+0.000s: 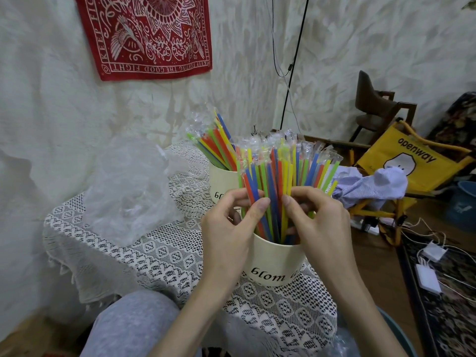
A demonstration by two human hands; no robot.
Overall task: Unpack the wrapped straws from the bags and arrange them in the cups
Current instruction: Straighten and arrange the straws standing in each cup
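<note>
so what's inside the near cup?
The near cup holds a bundle of wrapped straws standing upright. The left hand and right hand grip the bundle above the rim. The straws' lower ends and the cup's bottom are hidden.

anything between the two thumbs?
Yes: head view shows wrapped straws standing in the near cup, between left hand and right hand.

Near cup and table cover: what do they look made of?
Near cup: probably paper or matte plastic; smooth cream wall with printed black lettering, no gloss. Table cover: white lace-like fabric, its openwork pattern and scalloped hanging edge showing.
</note>
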